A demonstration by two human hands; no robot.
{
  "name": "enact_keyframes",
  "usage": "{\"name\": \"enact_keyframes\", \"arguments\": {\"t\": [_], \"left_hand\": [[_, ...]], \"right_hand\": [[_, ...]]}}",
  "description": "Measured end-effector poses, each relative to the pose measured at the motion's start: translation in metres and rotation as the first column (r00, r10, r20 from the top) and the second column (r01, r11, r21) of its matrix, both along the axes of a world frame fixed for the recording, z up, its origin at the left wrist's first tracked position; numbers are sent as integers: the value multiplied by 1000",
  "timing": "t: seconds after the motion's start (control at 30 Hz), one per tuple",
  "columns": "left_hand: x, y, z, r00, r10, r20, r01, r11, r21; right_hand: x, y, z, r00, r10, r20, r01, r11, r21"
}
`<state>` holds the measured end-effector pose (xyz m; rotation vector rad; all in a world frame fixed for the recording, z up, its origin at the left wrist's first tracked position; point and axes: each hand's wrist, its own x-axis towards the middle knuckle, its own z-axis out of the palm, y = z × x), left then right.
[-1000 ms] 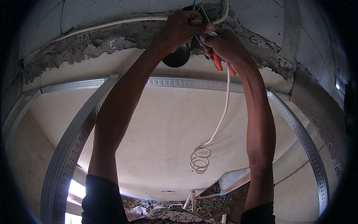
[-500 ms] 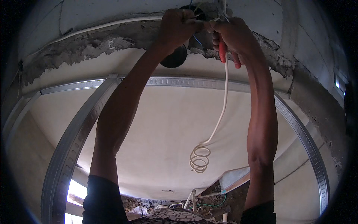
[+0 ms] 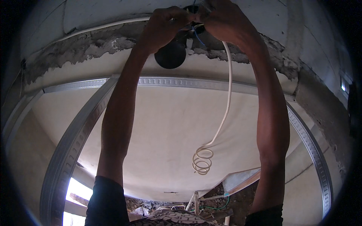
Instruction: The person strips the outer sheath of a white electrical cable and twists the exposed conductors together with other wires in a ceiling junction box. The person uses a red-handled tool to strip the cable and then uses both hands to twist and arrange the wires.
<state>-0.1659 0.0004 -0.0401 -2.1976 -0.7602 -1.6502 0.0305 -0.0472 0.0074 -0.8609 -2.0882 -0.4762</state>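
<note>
Both my hands are raised to a round black electrical box [image 3: 191,8] in the ceiling, fingertips meeting in front of it. My left hand [image 3: 163,28] is closed in a pinch on thin wire ends. My right hand [image 3: 230,24] is closed against the same spot, its back hiding what its fingers hold. A blue wire [image 3: 198,36] curves down between the hands. From beneath my right hand hangs a white cable [image 3: 230,71], ending in a loose coil [image 3: 202,161]. Beside my left wrist is a black round opening or disc [image 3: 170,55]. No pliers show now.
Metal framing channels [image 3: 75,139] run at the left, along the top [image 3: 196,83] and at the right [image 3: 315,156]. Another white cable [image 3: 102,27] follows the broken plaster edge. Rubble [image 3: 141,205], a green wire [image 3: 222,205] and a wooden-edged board [image 3: 241,182] lie below.
My left hand has shifted slightly left, and my right hand has moved up and turned its back outward. The red-handled pliers seen in my right hand are now out of sight.
</note>
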Motion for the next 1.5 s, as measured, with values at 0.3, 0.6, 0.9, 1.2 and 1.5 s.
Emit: {"name": "enact_keyframes", "arguments": {"t": [0.3, 0.6, 0.9, 1.2, 1.5], "left_hand": [[1, 7, -2, 945, -200, 259, 206, 978, 3], [6, 11, -3, 853, -253, 456, 307, 951, -47], [0, -5, -9, 894, -247, 373, 345, 912, -223], [21, -19, -35, 832, 358, 424, -464, 867, 179], [48, -40, -63, 889, 113, 443, -251, 930, 267]], "right_hand": [[2, 7, -6, 997, 46, -69, -42, 998, 56], [4, 48, -19, 991, 6, -131, 23, 974, 223], [26, 70, -28, 991, -80, 106, 15, 863, 506], [86, 45, -104, 958, -90, -271, 132, 981, 141], [108, 115, -99, 901, -170, -400, 378, 759, 530]]}}
